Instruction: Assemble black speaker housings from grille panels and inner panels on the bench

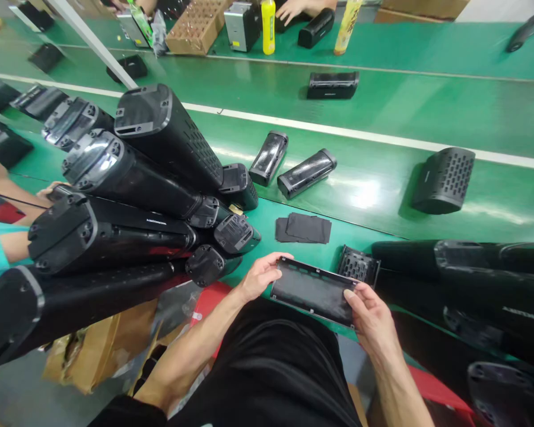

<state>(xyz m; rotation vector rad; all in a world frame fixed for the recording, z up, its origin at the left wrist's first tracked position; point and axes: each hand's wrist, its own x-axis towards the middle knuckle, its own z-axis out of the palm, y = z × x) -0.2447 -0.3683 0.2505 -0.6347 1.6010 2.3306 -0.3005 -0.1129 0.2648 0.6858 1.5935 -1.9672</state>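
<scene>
Between both hands, just above the near table edge, I hold a flat black rectangular panel [314, 293] with small fittings along its rim. My left hand [261, 277] grips its left end, thumb on the upper face. At the right end my right hand [370, 305] pinches it the same way. Beyond the panel lies a small pile of thin black sheets [303, 229] on the green surface. Next to my right hand sits a black perforated cover [358, 265], partly hidden by the panel.
Black speaker-like housings [169, 142] are stacked on my left, with more [493, 279] on my right. Two glossy units [269, 158] lie ahead; a perforated one [445, 179] stands farther right. Across the green bench are a yellow bottle [268, 26] and a co-worker's hand [291, 9].
</scene>
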